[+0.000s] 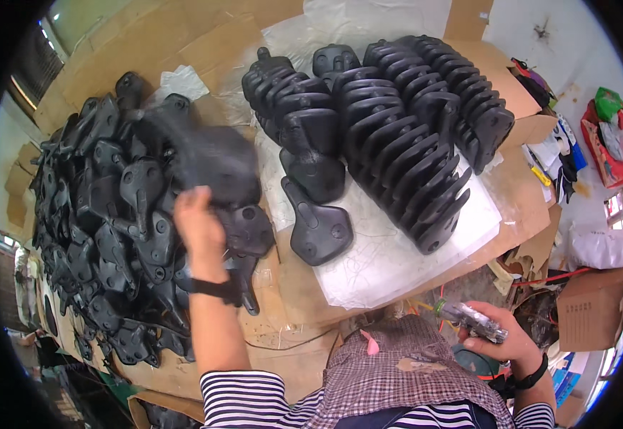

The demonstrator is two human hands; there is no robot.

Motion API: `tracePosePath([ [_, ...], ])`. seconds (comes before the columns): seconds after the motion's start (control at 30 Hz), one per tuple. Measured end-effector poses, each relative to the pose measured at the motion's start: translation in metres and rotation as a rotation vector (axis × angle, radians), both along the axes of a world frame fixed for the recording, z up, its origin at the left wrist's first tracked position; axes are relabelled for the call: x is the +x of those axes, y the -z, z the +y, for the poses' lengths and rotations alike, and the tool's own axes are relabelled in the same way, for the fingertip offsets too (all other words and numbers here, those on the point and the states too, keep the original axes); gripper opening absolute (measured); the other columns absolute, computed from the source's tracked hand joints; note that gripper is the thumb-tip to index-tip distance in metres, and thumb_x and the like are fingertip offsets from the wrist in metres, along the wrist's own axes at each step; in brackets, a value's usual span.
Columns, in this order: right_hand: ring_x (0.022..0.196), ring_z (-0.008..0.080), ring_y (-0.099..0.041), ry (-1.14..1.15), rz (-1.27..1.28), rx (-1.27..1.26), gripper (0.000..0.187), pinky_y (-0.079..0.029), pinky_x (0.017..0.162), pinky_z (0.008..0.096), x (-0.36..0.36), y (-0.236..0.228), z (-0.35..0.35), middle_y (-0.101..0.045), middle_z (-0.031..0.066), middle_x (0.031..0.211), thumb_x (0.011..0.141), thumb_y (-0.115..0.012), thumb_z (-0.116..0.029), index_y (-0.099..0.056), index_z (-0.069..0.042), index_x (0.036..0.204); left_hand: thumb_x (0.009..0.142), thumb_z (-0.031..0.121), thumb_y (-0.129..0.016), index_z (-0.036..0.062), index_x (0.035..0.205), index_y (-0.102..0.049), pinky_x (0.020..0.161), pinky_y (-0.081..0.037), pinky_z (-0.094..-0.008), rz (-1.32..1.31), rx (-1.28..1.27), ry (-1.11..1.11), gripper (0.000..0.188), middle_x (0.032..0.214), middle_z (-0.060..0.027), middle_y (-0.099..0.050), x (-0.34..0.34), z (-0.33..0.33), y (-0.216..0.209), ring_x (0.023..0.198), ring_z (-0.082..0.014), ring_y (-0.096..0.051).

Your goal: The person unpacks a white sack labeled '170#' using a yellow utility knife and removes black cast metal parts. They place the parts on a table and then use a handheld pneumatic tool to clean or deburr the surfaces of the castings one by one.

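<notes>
The left hand reaches over the left side of the counter, its fingers at the near edge of a black part; hand and part are both blurred, so I cannot tell whether the fingers are closed on it. That part is above the right side of a big heap of similar black parts, lying at all angles. The right hand, at the near right just beyond the counter's edge, is closed around a shiny grey tool with a green ring at its left end; its exact kind is too unclear to tell. On the right half of the counter, more black parts stand packed one against the next in long rows, running from the far side towards the near side. Some rest on a white sheet. A single part lies flat near the left edge of that sheet, its narrow arm pointing to the far left. Cardboard covers the counter. The person wears a checked apron over a striped top, with a dark band on each wrist. At the right are a yellow cutter, a red bag and a brown box.
</notes>
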State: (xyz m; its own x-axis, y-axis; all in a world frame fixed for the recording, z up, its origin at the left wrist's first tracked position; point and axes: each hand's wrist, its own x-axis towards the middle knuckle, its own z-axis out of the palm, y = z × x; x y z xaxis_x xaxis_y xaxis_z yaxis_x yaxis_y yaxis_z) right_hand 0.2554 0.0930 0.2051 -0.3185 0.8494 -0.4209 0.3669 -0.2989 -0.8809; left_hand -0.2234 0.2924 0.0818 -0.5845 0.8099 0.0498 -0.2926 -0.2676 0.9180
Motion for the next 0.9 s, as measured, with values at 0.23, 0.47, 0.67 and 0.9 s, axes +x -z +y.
tracePosePath([
  [0.23,0.081,0.0126,-0.061,0.197,0.210,0.232,0.056,-0.050,0.074,0.0270,-0.029,-0.015,0.026,-0.064,0.0075,0.094,0.078,-0.074,-0.012,-0.050,0.000,0.127,0.083,0.010,-0.062,0.0082,0.105,-0.051,0.059,-0.041,-0.0265,0.121,-0.287,-0.345,0.025,0.090,-0.0028,-0.054,-0.069,-0.042,0.087,0.074,-0.0144,-0.053],
  [0.47,0.081,0.0108,-0.060,0.081,-0.039,0.143,0.057,-0.048,0.075,0.0263,-0.013,-0.013,0.017,-0.063,0.0046,0.092,0.078,-0.073,-0.011,-0.048,0.001,0.128,0.077,0.002,-0.065,-0.0037,0.133,-0.045,0.087,-0.046,-0.0325,0.142,-0.698,0.228,0.060,0.114,-0.0136,-0.059,0.094,-0.018,0.233,0.102,-0.0221,-0.058],
  [0.67,0.081,0.0142,-0.060,0.174,0.073,0.368,0.061,-0.050,0.073,0.0301,-0.023,-0.019,0.035,-0.062,0.0087,0.091,0.078,-0.074,-0.012,-0.045,0.000,0.132,0.077,-0.008,-0.062,-0.0089,0.128,-0.045,0.092,-0.045,-0.0369,-0.225,-0.666,0.420,0.054,0.118,-0.0163,-0.058,0.097,-0.027,0.202,0.105,-0.0276,-0.058],
  [0.9,0.080,0.0159,-0.061,0.222,0.193,0.404,0.059,-0.051,0.072,0.0323,-0.024,-0.019,0.038,-0.062,0.0086,0.089,0.079,-0.073,-0.012,-0.045,0.002,0.130,0.076,-0.013,-0.056,-0.0032,0.112,-0.058,0.089,-0.048,-0.0407,-0.296,-0.379,0.281,0.038,0.104,-0.0121,-0.065,0.037,-0.056,0.179,0.094,-0.0271,-0.062],
])
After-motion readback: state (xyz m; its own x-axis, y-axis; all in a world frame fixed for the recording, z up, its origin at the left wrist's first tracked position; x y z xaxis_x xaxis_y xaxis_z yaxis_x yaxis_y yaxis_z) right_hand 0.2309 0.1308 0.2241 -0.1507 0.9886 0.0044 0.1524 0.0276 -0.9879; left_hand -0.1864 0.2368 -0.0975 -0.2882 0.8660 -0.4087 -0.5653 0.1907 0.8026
